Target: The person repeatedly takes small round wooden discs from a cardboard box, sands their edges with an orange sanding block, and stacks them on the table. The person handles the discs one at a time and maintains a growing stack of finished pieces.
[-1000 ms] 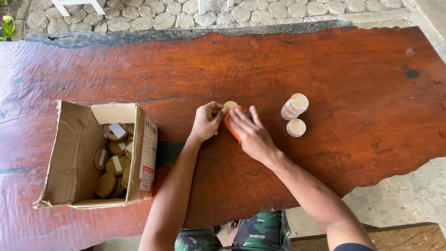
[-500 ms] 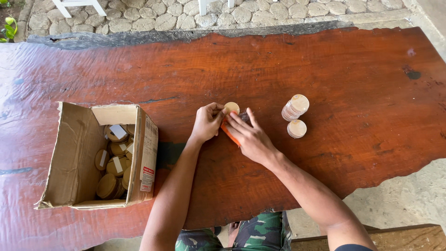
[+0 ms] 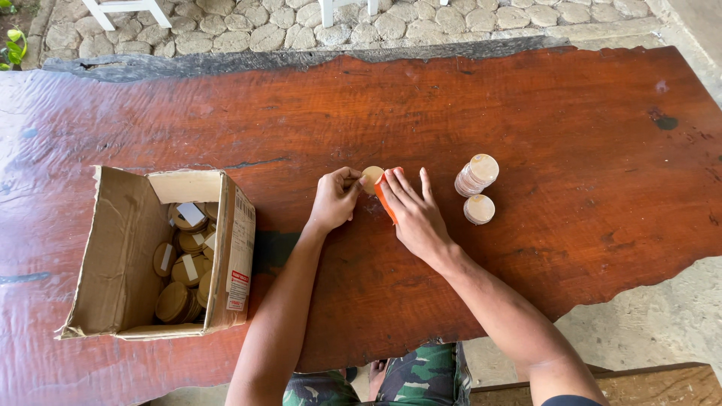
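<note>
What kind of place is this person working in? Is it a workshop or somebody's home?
Probably an outdoor patio or yard, not a workshop. The rough-edged red wooden table stands on cobblestone paving, with white chair legs beyond it and a green plant at the corner. Home or business, I cannot tell.

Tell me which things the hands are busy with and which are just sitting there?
Busy with:
left hand and right hand, both on the small round jar with the orange strip.

Just sitting:
stack of jars, single jar, cardboard box holding more jars, wooden table.
</note>
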